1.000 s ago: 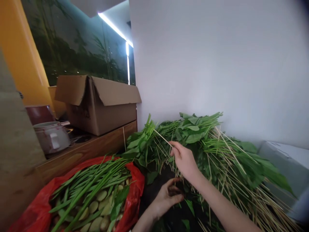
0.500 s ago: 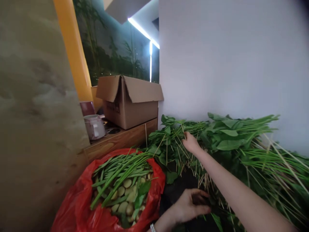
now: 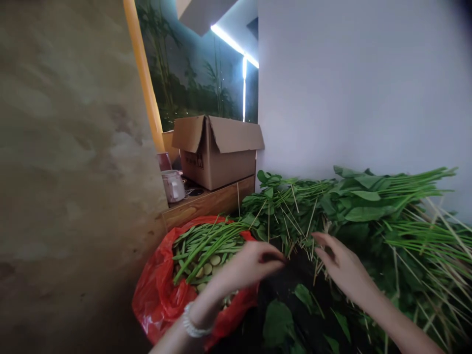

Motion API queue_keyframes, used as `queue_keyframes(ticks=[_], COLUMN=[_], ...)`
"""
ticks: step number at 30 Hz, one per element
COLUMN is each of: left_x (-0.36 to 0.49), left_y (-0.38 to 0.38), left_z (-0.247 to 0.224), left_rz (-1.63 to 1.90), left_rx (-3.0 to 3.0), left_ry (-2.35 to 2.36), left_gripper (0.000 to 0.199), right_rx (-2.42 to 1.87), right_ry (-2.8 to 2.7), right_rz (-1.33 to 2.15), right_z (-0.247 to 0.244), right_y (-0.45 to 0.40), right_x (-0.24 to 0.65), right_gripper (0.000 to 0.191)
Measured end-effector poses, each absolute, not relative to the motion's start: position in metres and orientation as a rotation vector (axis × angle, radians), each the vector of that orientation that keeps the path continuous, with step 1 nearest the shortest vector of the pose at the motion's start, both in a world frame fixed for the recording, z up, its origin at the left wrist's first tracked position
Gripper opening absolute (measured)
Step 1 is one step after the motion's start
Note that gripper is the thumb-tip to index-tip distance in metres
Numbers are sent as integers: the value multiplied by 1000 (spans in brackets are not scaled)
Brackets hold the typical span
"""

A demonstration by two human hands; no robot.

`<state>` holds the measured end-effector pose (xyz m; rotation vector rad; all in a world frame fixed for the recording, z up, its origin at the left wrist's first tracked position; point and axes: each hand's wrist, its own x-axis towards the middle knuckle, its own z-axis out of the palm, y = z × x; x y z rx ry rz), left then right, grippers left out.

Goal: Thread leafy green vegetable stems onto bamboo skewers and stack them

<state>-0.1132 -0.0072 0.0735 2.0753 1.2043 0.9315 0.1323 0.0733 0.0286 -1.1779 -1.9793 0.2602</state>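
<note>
My left hand [image 3: 250, 265], a white bracelet [image 3: 195, 322] on its wrist, is over the right side of a red plastic bag [image 3: 153, 290]. Its thumb and fingertips come together in a pinch; anything between them is too small and blurred to make out. The bag holds green beans [image 3: 188, 241], round pale slices or pieces [image 3: 207, 269] and long green stems [image 3: 210, 250]. Close by on the right, my right hand [image 3: 342, 263] has thumb and fingers apart, beside dry straw-like stalks [image 3: 317, 270] hanging from the leafy greens [image 3: 280, 199]. Nothing shows in its grasp.
Bundled long-stemmed greens [image 3: 372, 191] are heaped against the white wall [image 3: 350, 88]. Loose leaves [image 3: 278, 319] lie on a dark surface in front. A cardboard box [image 3: 228, 164] and a mug [image 3: 173, 187] stand on a wooden ledge [image 3: 206, 204]. A mottled wall [image 3: 73, 172] borders the left.
My right hand has pulled back from the leafy heap toward the front. My left hand has risen and moved left over the bag, its fingers closing. The view has swung left.
</note>
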Motion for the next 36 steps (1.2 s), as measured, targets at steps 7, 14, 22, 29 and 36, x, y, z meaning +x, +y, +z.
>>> queue_keyframes(ticks=[7,14,22,29,36], left_x=[-271,-286,-277,-126,-3], left_y=[-52,-50,-62,-66,-58], left_z=[53,30,68,38,-56], left_rz=[435,484,1430,1845,1391], left_rx=[1748,1685,1107,1253,1680], left_ry=[2642,2507,1406,1346,1067], left_gripper=[27,16,35,32,35], right_rx=[-1221,-1135,-1142,-1051,-1150], right_ry=[-1956,-2040,-1964,-1740,-1544], right_rz=[256,223,543,1075,1190], right_z=[-37,-34,-28,13,5], right_y=[7,-4,-25,-48,-53], right_x=[192,187,176,122,123], right_gripper=[36,34,33,42,51])
